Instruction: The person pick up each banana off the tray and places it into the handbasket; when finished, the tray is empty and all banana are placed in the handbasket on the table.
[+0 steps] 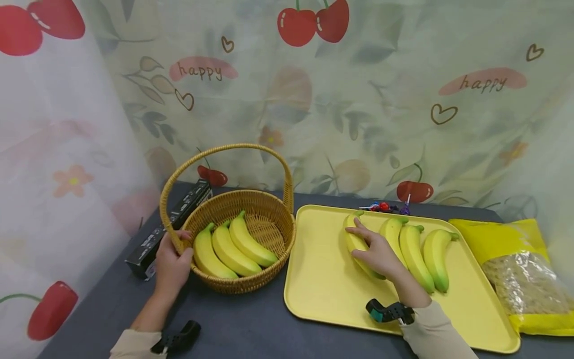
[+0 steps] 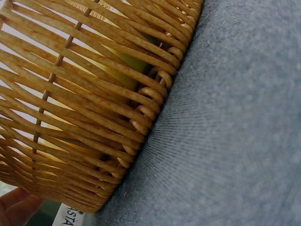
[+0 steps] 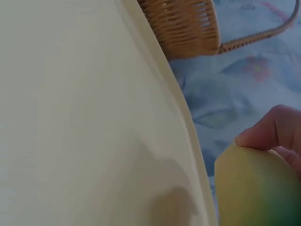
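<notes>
On the left, my left hand (image 1: 172, 264) grips the wicker basket (image 1: 242, 285) where its tall handle meets the rim. Three yellow bananas (image 1: 237, 248) lie side by side inside the basket. Over the yellow tray (image 1: 320, 294), my right hand (image 1: 381, 252) holds a banana (image 1: 353, 241) between thumb and fingers. The right wrist view shows the thumb pressed against this banana (image 3: 254, 188). Three more bananas (image 1: 414, 257) rest on the tray just right of the hand. In the left wrist view, the woven basket side (image 2: 80, 108) fills much of the picture, with fingertips at the lower left.
A long black box (image 1: 148, 249) lies left of the basket, partly behind it. Wrapped lollipops (image 1: 384, 206) sit behind the tray's far edge. To the right, a yellow bag with a clear window (image 1: 520, 279) lies against the tray. A printed curtain (image 1: 314, 124) hangs behind the dark tabletop.
</notes>
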### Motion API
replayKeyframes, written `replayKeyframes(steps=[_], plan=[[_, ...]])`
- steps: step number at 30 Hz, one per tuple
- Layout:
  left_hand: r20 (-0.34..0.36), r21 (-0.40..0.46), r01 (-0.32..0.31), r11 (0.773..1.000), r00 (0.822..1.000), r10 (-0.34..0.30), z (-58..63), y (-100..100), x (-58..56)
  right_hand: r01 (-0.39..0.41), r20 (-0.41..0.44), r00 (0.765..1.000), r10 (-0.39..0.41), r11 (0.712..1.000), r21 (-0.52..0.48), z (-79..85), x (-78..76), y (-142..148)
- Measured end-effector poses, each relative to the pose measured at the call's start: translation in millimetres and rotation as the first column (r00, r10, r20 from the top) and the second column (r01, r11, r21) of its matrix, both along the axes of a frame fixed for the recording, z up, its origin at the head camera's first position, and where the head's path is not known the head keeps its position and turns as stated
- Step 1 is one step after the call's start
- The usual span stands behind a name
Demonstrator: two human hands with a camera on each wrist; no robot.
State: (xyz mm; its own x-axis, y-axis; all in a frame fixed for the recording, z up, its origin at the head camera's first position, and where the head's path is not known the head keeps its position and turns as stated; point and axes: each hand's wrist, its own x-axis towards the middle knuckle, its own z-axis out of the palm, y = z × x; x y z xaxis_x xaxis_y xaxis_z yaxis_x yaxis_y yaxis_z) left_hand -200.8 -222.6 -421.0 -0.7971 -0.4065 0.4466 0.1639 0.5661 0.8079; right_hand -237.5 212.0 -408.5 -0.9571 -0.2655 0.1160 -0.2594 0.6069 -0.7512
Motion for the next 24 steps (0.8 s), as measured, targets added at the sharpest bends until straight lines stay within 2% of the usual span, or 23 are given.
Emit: replayKeyframes(steps=[5, 11, 17, 24], plan=[[-0.008, 0.001, -0.016, 1.0, 1.0, 0.016, -1.5, -1.0, 0.8, -0.062, -0.025, 0.998, 0.061, 0.998, -0.018, 12.6, 3.0, -7.6], [-0.002, -0.006, 0.002, 1.0, 1.0, -0.002, -1.1, 0.6, -1.0, -0.121, -0.048, 0.992, 0.119, 0.992, -0.037, 24.7, 10.5, -13.9], [-0.004, 0.003, 0.01, 1.0, 1.0, -0.01, -0.2, 2.2, -2.6, -0.225, -0.079, 0.972, 0.22, 0.972, -0.067, 38.9, 18.9, -26.1], [0.004, 0.015, 0.012, 1.0, 1.0, -0.012, -0.9, 0.8, -1.1, -0.332, -0.072, 0.943, 0.326, 0.939, -0.093, 52.3, 27.8, -47.4]])
